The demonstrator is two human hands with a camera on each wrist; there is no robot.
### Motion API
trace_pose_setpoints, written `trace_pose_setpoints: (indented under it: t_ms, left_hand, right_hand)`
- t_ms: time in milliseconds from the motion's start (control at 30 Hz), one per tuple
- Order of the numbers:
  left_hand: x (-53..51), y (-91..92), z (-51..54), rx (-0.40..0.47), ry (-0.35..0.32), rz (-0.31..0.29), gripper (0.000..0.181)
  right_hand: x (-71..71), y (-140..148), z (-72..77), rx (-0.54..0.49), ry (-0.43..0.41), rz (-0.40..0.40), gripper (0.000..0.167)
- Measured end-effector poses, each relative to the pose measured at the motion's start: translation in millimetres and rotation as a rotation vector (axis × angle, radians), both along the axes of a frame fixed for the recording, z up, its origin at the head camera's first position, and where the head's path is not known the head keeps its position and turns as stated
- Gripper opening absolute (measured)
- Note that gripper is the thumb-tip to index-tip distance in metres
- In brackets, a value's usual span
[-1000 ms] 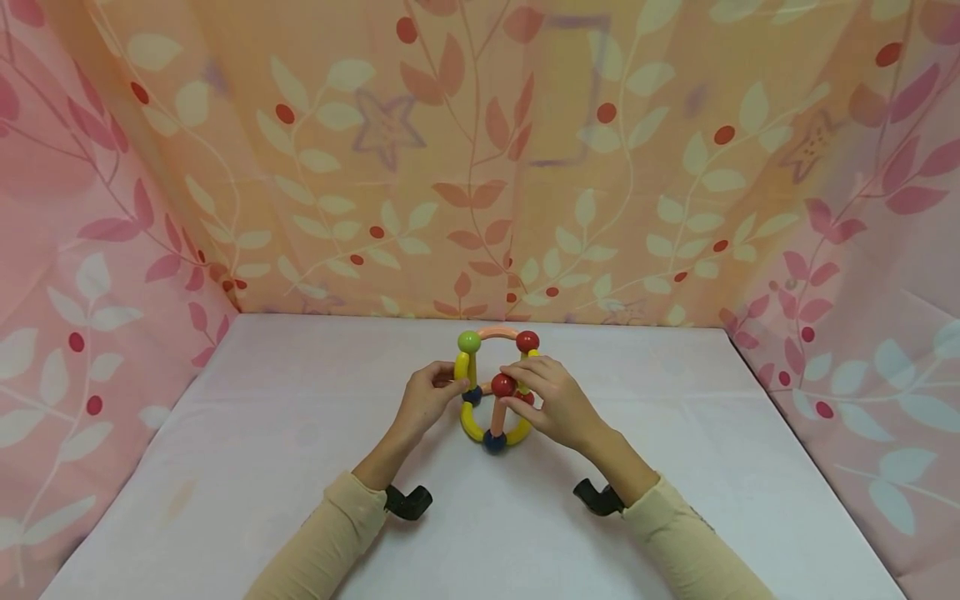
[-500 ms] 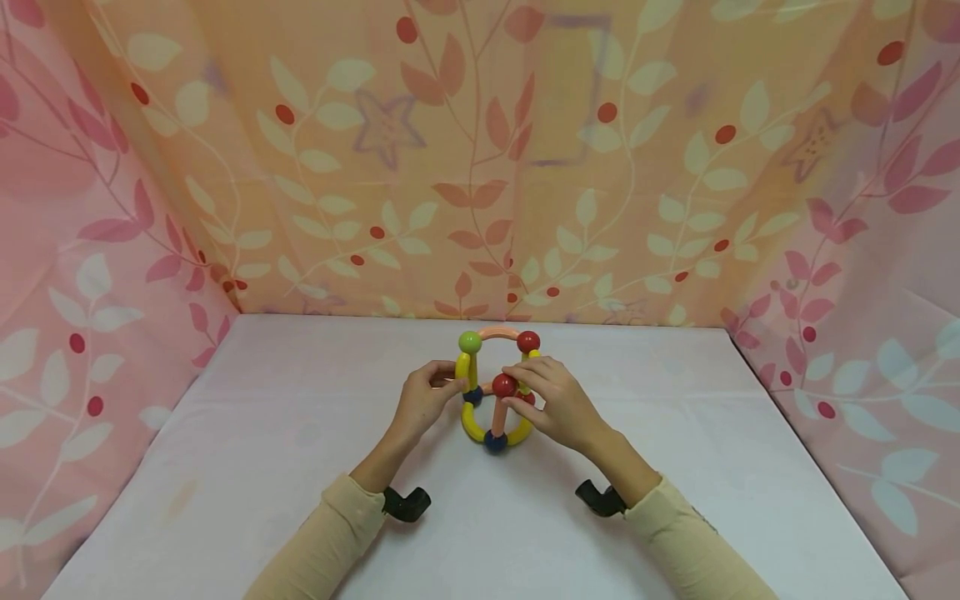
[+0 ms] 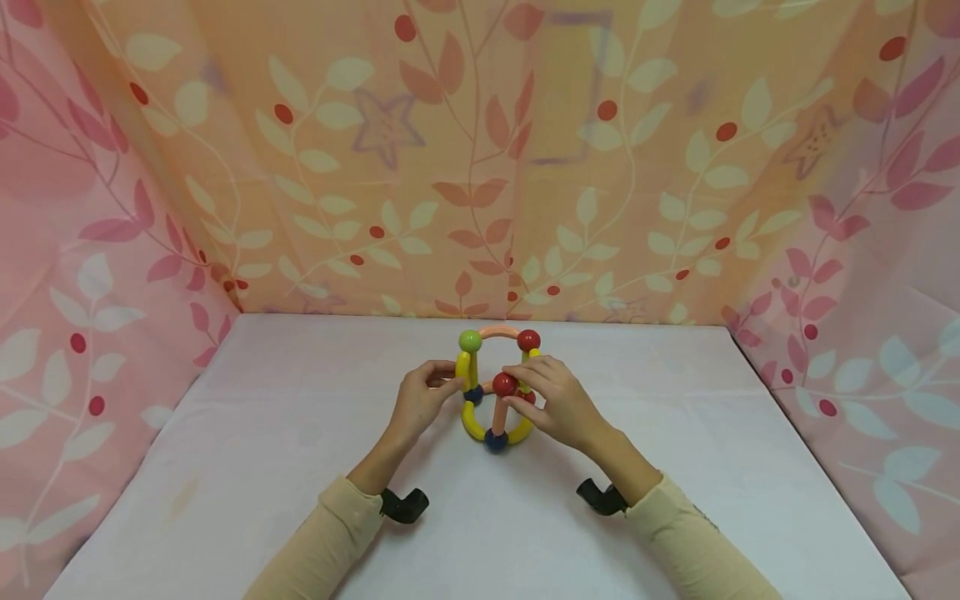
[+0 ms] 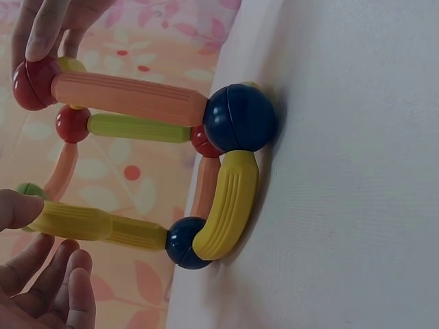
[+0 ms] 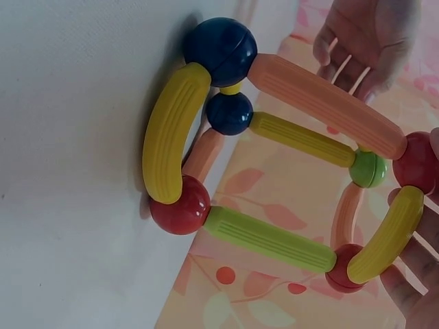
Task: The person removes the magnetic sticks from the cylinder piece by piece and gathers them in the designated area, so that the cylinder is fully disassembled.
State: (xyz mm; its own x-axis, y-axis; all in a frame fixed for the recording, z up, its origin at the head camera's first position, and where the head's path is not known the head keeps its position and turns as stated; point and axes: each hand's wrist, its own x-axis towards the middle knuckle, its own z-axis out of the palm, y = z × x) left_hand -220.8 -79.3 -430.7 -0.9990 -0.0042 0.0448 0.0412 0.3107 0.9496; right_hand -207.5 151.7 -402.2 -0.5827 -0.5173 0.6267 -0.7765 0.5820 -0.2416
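A frame of coloured rods and balls [image 3: 496, 440] stands upright on the white surface. On its left side, my left hand [image 3: 422, 402] pinches a curved yellow rod [image 3: 463, 371] at the green ball [image 3: 470, 341]; the thumb lies along this rod [image 4: 72, 221] in the left wrist view. My right hand [image 3: 564, 403] holds the front upper red ball [image 3: 505, 384], which sits on a straight pink rod [image 3: 499, 417] rising from a dark blue ball [image 5: 221, 51]. Another curved yellow rod [image 5: 389, 236] joins that red ball to the rear red one [image 3: 528, 340], beside my right fingers.
White cloth covers the table [image 3: 300, 500]. Patterned cloth [image 3: 390, 208] hangs behind it, with pink patterned cloth on both sides. A black strap piece [image 3: 406, 506] is at the left wrist, another [image 3: 600, 497] at the right.
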Motion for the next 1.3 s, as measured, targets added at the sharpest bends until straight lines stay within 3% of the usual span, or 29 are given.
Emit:
trace_pose_setpoints:
  t_ms: [433, 567, 700, 767, 867, 967, 1067, 1200, 1300]
  left_hand:
    - [-2.3, -4.7, -4.9, -0.003, -0.025, -0.002, 0.029]
    - [-10.0, -11.8, -11.3, -0.017, -0.038, -0.008, 0.031]
    - [-24.0, -21.8, -17.9, 0.013, -0.074, -0.037, 0.029]
    - [-31.7, -26.7, -20.4, 0.030, -0.091, -0.066, 0.029]
    - [-43.3, -31.0, -23.4, 0.049, -0.106, -0.136, 0.029]
    - [-52.7, -32.3, -25.5, 0.043, -0.111, -0.232, 0.033]
    - [-58.8, -31.0, -26.4, 0.021, -0.127, -0.325, 0.037]
    - [-63.4, -26.1, -26.9, 0.020, -0.142, -0.412, 0.041]
    - [-65.8, -22.5, -27.1, 0.066, -0.152, -0.457, 0.041]
  right_hand:
    - [3.7, 6.3, -1.6, -0.066, 0.023, -0.003, 0.047]
    - [6.8, 20.4, -6.5, -0.147, 0.036, -0.058, 0.046]
    - [8.2, 34.5, -12.8, -0.265, 0.004, -0.120, 0.034]
    - [8.3, 39.1, -14.9, -0.319, -0.068, -0.143, 0.024]
    - [8.4, 44.1, -16.5, -0.355, -0.259, -0.177, 0.011]
    - [8.2, 45.7, -19.2, -0.326, -0.484, -0.200, 0.014]
    - [7.3, 41.7, -25.8, -0.270, -0.656, -0.179, 0.023]
    - [6.5, 27.4, -36.1, -0.249, -0.788, -0.105, 0.034]
    - [6.0, 13.4, -41.5, -0.260, -0.850, -0.051, 0.037]
